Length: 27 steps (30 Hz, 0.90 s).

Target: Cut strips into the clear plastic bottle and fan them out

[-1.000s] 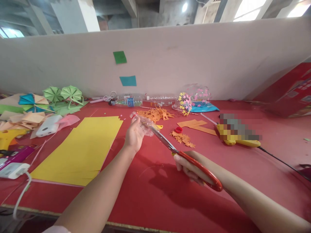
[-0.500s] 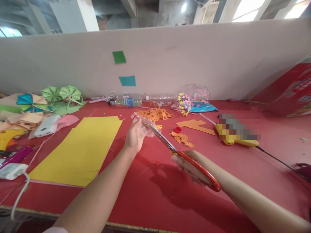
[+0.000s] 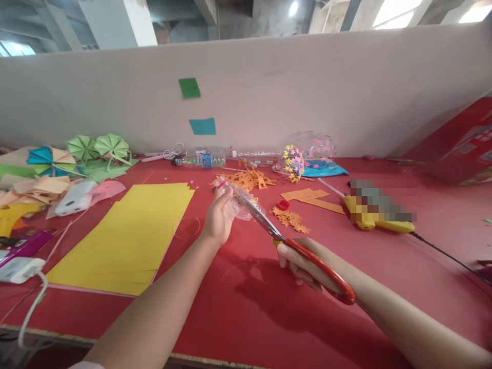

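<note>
Left hand (image 3: 219, 220): centre of the frame; pinches the neck end of the clear bottle piece (image 3: 240, 210), thumb laid along it, remaining fingers mostly hidden behind.
Right hand (image 3: 309, 270): lower right of centre; closed around the handles of the scissors (image 3: 268, 224), fingers curled under the red grip.
Clear bottle piece: centre of the frame, held up over the red tabletop (image 3: 238, 323); neck directed to the upper left, red ring around the neck, body directed to the lower right.
Scissors: handles directed to the lower right, blades to the upper left; blade tips overlap the clear bottle piece in view. Blade opening: cannot be determined.
Orange paper: scraps (image 3: 249, 179) heaped behind the clear bottle piece; cut stars (image 3: 291, 220) piled right of centre, just beside a red cap (image 3: 283, 205); strips (image 3: 305, 195) to the upper right of that cap.
Yellow sheets (image 3: 126, 236): stacked flat, left of the left hand.
Glue gun (image 3: 394, 226): yellow, right side of the frame, partly pixelated; black cord runs to the right edge.
Rear of tabletop: labelled bottle (image 3: 206, 161) lying on its side, upper centre; star-covered clear ornament (image 3: 292, 164) and blue packet (image 3: 325, 169) to its right.
Partition wall (image 3: 288, 92): green square (image 3: 189, 88) above blue rectangle (image 3: 202, 126), upper centre.
</note>
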Tool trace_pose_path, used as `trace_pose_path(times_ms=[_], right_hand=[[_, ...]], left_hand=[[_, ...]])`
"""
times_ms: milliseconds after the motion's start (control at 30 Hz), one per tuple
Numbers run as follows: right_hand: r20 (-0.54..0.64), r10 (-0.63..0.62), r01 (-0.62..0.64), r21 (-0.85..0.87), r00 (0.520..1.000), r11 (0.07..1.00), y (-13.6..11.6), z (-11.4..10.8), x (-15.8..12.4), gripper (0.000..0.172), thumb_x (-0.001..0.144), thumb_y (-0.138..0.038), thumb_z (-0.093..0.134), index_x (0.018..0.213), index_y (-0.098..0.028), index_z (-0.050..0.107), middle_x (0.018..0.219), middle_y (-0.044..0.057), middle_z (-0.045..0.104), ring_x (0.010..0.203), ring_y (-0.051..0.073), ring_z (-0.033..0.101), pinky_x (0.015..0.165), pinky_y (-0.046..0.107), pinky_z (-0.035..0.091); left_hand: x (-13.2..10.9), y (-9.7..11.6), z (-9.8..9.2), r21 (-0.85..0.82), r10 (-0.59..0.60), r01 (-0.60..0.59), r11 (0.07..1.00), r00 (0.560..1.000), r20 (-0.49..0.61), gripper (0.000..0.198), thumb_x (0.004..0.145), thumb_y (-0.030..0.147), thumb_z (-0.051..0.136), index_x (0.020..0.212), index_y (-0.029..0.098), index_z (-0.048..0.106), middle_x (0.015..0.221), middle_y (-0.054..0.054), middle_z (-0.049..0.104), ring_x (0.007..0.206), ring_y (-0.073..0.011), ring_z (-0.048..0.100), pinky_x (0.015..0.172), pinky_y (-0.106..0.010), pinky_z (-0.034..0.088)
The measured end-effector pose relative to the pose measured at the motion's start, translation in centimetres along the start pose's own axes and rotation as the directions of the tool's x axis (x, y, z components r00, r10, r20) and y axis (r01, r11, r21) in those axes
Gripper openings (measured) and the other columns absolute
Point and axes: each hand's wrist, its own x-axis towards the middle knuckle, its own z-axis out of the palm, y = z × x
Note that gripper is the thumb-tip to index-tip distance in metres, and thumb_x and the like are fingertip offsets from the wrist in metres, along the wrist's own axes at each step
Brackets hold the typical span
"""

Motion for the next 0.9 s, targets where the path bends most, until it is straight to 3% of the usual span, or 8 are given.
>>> trace_pose_path(times_ms=[267, 500, 767, 900], right_hand=[[-0.064, 0.142, -0.145, -0.055, 0.988, 0.988, -1.2, 0.5, -0.2, 0.048, 0.078, -0.062, 0.057, 0.058, -0.021, 0.042, 0.031, -0.01, 0.034, 0.025, 0.006, 0.034, 0.036, 0.021, 0.037], [-0.018, 0.055, -0.055, -0.021, 0.998, 0.998, -0.9, 0.1, -0.4, 0.05, 0.08, -0.066, 0.051, 0.061, -0.021, 0.044, 0.033, -0.011, 0.033, 0.027, 0.005, 0.034, 0.037, 0.021, 0.038], [-0.008, 0.017, -0.017, 0.029, 1.0, 0.999, 0.1, 0.0, 0.0, 0.053, 0.079, -0.072, 0.048, 0.065, -0.02, 0.047, 0.034, -0.012, 0.035, 0.029, 0.004, 0.033, 0.048, 0.024, 0.046], [-0.024, 0.063, -0.063, -0.004, 0.998, 0.998, -0.7, 0.1, -0.3, 0.054, 0.078, -0.071, 0.05, 0.06, -0.02, 0.043, 0.031, -0.011, 0.035, 0.026, 0.005, 0.034, 0.041, 0.022, 0.041]], left_hand=[[0.1, 0.0, 0.0, 0.011, 0.007, -0.007, 1.0, 1.0, -0.019, 0.021, 0.077, 0.031, 0.064, 0.092, 0.02, 0.055, 0.087, -0.003, 0.066, 0.103, -0.0235, 0.062, 0.095, -0.042, 0.042], [0.1, -0.1, -0.3, 0.022, 0.019, -0.019, 1.0, 1.0, -0.012, 0.024, 0.076, 0.032, 0.065, 0.093, 0.021, 0.055, 0.096, -0.005, 0.068, 0.113, -0.0252, 0.059, 0.099, -0.043, 0.04], [0.1, -1.0, -0.6, 0.118, -0.012, 0.013, 0.993, 1.0, -0.009, 0.042, 0.077, 0.045, 0.064, 0.114, 0.027, 0.056, 0.131, -0.006, 0.057, 0.141, -0.0268, 0.03, 0.114, -0.046, 0.024], [0.1, -1.0, -0.6, 0.148, -0.008, 0.012, 0.989, 1.0, -0.025, 0.045, 0.078, 0.047, 0.063, 0.118, 0.029, 0.055, 0.138, -0.005, 0.053, 0.143, -0.0256, 0.025, 0.116, -0.045, 0.021]])
